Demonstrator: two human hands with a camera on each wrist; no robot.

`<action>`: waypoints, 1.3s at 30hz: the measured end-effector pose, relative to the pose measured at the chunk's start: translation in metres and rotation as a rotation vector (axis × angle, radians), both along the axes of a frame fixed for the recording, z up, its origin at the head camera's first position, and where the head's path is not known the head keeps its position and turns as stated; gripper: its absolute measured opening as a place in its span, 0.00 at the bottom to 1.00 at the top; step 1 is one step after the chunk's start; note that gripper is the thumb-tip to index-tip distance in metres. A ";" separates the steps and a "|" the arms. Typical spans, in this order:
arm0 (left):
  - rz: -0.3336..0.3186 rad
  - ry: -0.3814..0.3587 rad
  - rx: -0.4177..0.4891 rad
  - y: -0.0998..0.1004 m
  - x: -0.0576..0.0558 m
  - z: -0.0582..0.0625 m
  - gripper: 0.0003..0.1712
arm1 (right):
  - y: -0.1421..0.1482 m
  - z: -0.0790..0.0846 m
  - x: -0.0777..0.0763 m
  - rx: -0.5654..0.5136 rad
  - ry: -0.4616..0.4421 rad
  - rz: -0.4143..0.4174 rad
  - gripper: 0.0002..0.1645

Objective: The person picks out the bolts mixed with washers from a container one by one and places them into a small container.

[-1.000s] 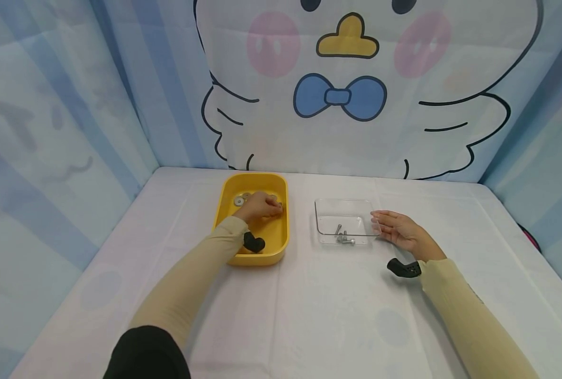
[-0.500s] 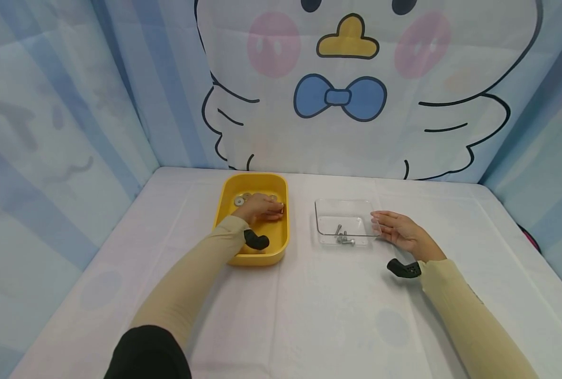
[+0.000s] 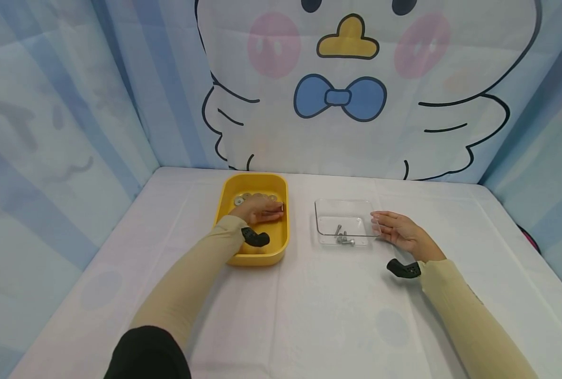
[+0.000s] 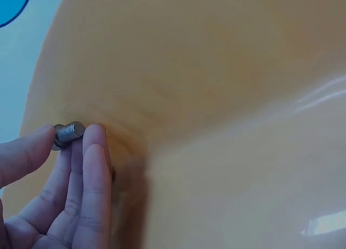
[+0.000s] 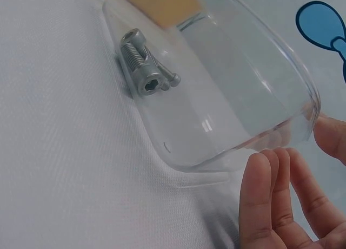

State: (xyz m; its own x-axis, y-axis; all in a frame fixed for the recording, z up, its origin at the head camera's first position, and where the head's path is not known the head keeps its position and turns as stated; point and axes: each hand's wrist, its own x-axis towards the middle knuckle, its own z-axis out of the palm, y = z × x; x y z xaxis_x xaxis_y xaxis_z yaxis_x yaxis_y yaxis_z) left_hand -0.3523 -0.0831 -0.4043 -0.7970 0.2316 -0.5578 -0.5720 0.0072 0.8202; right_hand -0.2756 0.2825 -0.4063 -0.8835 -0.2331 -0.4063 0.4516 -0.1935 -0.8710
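Pale blue curtains stand on the sides, and a backdrop with a cartoon figure in a blue bow tie hangs behind a surface covered in white cloth. On the surface, a yellow tray lies to the left and a clear box to the right, well apart.

The left hand is inside the tray, near its right wall, pinching a metal bolt between thumb and fingertips; the left wrist view shows the threaded end sticking out from the grip. Round discs lie at the tray's far end, partly hidden behind this hand.

Compared with a second ago, the left hand sits slightly nearer the person and its wrist has rolled, so the black wrist mount shows a longer, curved outline. A little more of the discs shows past the knuckles.

The right hand has not shifted: its fingers, fairly straight, and the thumb tip touch the clear box's right end. The box has stayed put too, with several loose bolts lying in it along the side nearer the person.
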 end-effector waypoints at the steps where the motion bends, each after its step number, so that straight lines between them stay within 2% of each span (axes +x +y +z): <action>1: 0.001 0.000 0.008 -0.001 0.000 0.000 0.13 | 0.000 0.000 0.000 -0.004 -0.001 0.000 0.05; 7: 0.056 -0.022 0.075 -0.006 0.001 0.005 0.19 | 0.000 0.000 0.001 0.004 0.004 0.001 0.06; 12: 0.050 -0.016 0.092 -0.008 0.002 0.010 0.20 | 0.001 -0.001 0.001 0.011 0.000 0.002 0.06; 19: -0.084 0.134 0.051 -0.008 0.000 0.015 0.19 | 0.000 -0.002 -0.001 -0.006 -0.021 -0.014 0.05; 25: -0.135 0.235 0.068 -0.009 0.003 0.022 0.22 | 0.001 -0.003 -0.001 -0.015 -0.018 -0.012 0.05; 34: -0.222 0.374 0.133 -0.008 0.010 0.044 0.21 | 0.002 -0.004 -0.003 0.005 -0.009 -0.005 0.05; 39: -0.257 0.441 0.094 -0.003 0.014 0.056 0.21 | 0.002 -0.004 -0.003 -0.011 -0.019 -0.013 0.05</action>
